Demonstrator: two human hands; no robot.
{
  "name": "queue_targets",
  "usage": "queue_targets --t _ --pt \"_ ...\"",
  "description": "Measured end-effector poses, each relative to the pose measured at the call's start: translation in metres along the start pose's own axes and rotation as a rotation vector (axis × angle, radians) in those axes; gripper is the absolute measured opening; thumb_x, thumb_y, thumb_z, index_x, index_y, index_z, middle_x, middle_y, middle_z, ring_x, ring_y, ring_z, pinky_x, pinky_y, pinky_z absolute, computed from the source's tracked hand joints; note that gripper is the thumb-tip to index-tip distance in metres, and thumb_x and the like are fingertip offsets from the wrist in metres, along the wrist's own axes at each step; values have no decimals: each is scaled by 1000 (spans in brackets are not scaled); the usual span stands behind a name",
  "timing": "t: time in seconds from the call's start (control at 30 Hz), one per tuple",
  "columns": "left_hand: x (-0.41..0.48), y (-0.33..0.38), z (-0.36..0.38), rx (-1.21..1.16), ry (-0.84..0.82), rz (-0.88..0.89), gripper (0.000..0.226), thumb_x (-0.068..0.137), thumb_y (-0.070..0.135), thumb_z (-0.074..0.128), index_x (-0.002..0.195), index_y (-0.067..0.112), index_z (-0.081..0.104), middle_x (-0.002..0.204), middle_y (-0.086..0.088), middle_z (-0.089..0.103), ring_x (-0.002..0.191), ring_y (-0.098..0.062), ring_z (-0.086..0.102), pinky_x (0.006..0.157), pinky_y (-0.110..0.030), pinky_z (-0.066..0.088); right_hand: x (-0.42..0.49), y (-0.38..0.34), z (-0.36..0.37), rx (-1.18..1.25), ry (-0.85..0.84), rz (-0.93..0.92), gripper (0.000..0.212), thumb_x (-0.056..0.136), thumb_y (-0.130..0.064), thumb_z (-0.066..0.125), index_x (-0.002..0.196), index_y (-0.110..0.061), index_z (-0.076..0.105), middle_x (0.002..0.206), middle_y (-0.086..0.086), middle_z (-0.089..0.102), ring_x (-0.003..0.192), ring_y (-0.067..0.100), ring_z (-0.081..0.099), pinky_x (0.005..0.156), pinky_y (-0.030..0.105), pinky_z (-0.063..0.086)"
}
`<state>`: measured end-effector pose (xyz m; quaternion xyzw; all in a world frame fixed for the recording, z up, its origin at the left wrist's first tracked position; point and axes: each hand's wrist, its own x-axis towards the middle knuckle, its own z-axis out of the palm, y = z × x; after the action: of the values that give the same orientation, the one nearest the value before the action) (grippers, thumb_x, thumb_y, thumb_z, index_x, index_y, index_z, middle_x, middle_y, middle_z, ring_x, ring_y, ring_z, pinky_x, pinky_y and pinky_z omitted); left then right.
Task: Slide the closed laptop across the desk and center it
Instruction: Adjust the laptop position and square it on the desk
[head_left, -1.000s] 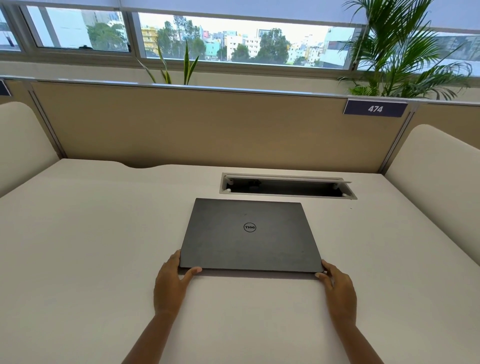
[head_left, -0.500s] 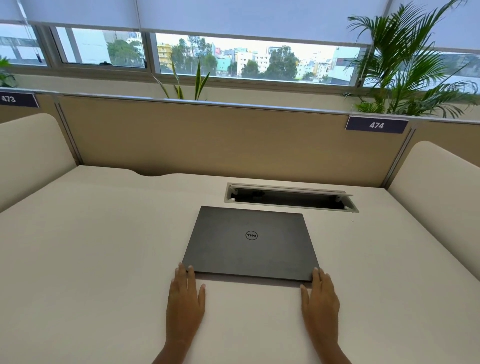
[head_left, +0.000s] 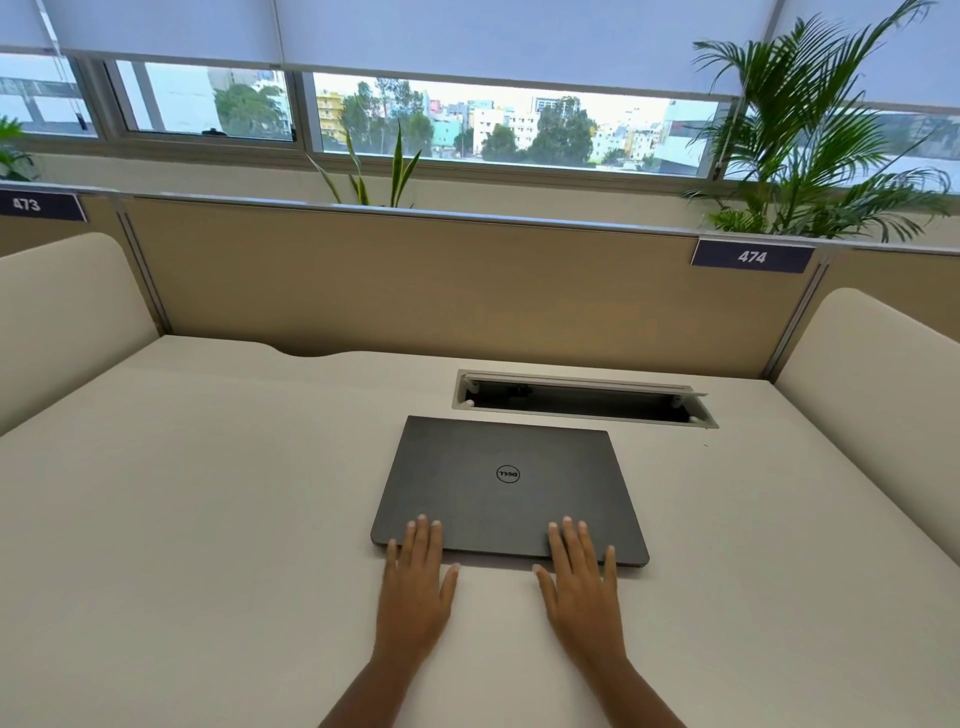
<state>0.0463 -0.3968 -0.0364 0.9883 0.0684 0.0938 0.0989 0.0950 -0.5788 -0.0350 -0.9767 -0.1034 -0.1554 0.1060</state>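
Observation:
A closed dark grey laptop (head_left: 506, 483) with a round logo on its lid lies flat on the cream desk (head_left: 208, 519), a little right of the desk's middle. My left hand (head_left: 415, 582) lies flat, palm down, with its fingertips resting on the lid's near left part. My right hand (head_left: 582, 582) lies the same way, fingertips on the lid's near right part. Both hands have their fingers stretched out and grip nothing. The palms rest on the desk just in front of the laptop's near edge.
An open cable slot (head_left: 582, 400) is cut into the desk just behind the laptop. A tan partition (head_left: 415, 280) closes the back, with a label reading 474 (head_left: 751, 256). Cream side dividers (head_left: 62, 312) stand left and right. Plants (head_left: 810, 145) rise behind the partition.
A second ago my hands held the laptop's near corners. They then lay flat on the desk in front of it and now have slid forward, fingertips onto the lid.

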Motion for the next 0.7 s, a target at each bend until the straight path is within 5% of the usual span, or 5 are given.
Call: queue_targets --t 0.13,0.3,0.43,0.6,0.7 --pt "11 21 1 -18 23 75 86 96 43 -5 103 7 72 109 -11 73 115 -20 58 115 -26 -19 9 -19 -1 4 -63 -4 81 96 -43 -4 107 -13 70 114 6 71 109 22 63 75 48 57" --pt "16 30 3 -45 39 86 86 95 45 -7 110 8 69 118 -10 68 143 -24 -2 114 -28 -22 12 -30 1 -11 -79 24 82 95 -44 -4 105 -11 71 110 8 72 99 26 69 73 49 57" --pt "15 28 8 -12 195 10 69 93 49 -8 145 4 -12 157 -15 -4 141 -19 -26 114 -30 -21 9 -31 2 8 -77 22 80 95 -46 -5 110 -12 67 110 8 72 103 26 67 76 51 56" --pt "13 21 30 29 354 51 66 91 53 -8 141 15 -28 149 1 -41 138 -11 -33 115 -30 -19 2 -23 12 -7 39 11 59 94 -49 -4 132 -21 31 122 9 65 141 7 -21 115 39 -1" --pt "14 21 33 11 357 67 66 91 54 -7 142 16 -27 149 3 -40 139 -10 -32 115 -30 -18 0 -22 15 -34 112 1 56 93 -49 -4 144 -28 -12 126 9 63 138 7 -29 115 35 -13"
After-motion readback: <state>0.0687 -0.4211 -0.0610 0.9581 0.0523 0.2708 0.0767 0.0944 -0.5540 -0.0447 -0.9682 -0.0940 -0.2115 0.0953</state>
